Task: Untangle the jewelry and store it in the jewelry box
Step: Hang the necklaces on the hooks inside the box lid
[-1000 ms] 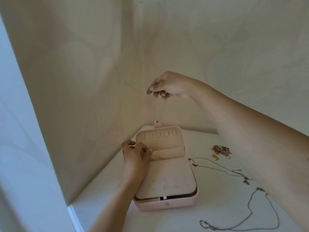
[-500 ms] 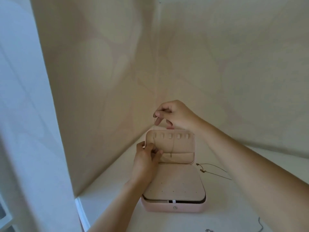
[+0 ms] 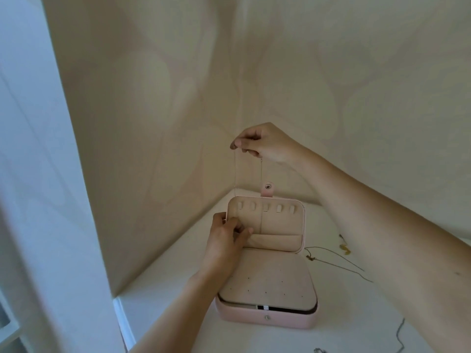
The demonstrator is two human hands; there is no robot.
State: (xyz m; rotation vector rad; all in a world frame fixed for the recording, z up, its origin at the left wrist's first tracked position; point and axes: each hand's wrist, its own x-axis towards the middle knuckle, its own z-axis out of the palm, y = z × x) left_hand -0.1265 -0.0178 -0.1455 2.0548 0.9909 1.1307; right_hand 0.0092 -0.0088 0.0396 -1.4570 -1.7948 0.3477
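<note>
In the middle of the frame, the right hand (image 3: pixel 257 142) has gone up again, its fingers pinching the thin necklace (image 3: pixel 262 174) above the pink jewelry box (image 3: pixel 242 318). The left hand (image 3: pixel 226 240) grips the lid. I think the necklace is not hooked yet.

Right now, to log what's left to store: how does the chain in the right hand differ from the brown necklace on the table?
The thin chain hangs straight from the pinch of the right hand, down in front of the jewelry box lid. The brown necklace lies slack on the table, right of the lid. The thin chain looks pale, the brown necklace darker. Both are fine strands.
</note>
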